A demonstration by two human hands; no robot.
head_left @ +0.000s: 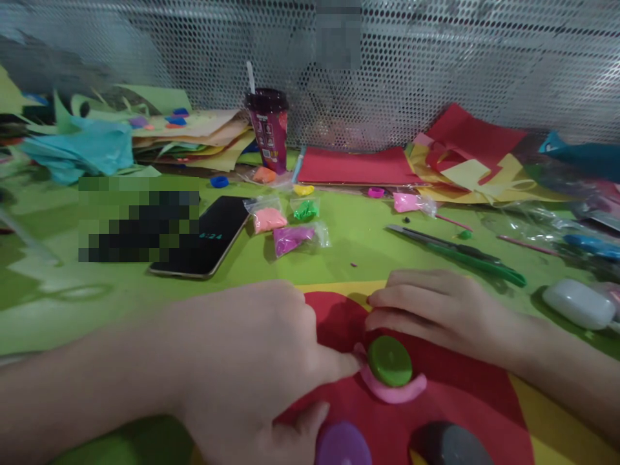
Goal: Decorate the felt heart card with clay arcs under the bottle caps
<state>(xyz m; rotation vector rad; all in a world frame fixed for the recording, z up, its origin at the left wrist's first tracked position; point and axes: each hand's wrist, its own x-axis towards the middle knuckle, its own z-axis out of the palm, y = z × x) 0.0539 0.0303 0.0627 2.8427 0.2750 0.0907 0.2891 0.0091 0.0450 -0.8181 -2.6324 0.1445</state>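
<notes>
My left hand [256, 361] reaches in from the left, its index fingertip pressed on the left end of a curved pink clay strip [394, 394]. Its thumb stands apart from the index finger. The strip bends around the lower edge of a round green cap-like disc [390, 360], which lies on a red paper shape [489, 400]. My right hand [436, 307] rests just above the disc, fingers stretched out on the red paper. A yellow sheet [562, 413] shows under the red shape. A purple round piece [343, 445] and a dark grey one [455, 445] are cut off below.
On the green table are a phone [208, 236], small bags of coloured clay [293, 239], a green-handled cutting tool [460, 252] and a white case [578, 303]. Behind stand a lidded cup [268, 129], red paper [356, 166] and paper scraps [80, 148] before a perforated metal panel [194, 58].
</notes>
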